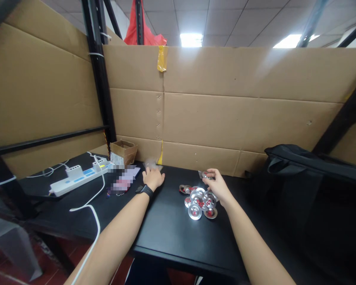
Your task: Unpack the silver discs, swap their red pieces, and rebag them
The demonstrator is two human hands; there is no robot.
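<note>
Head view: right hand (216,183) has thumb and fingers pinched on a small metal disc (205,175) with some red on it, held at the tips; fine detail too small to read. Pile of shiny round discs (198,201) with red parts sits on the black table (172,227), just below and to the left of the right fingers, some overlapping. Left hand (153,179) is palm down, thumb out to the side, fingers reaching forward to clear plastic (150,162) at their tips. Can't tell if they grip it or just touch. Black watch (145,191) on that wrist. Left of the left fingers: a partly pixelated flat item (129,178) near, then white power strip (80,179) further out. Open cardboard box (124,152) beyond the pixelated item, up-left of the left fingers. Big black bag (311,198) well right of the right fingers. Cardboard wall (213,118) behind both hands.
</note>
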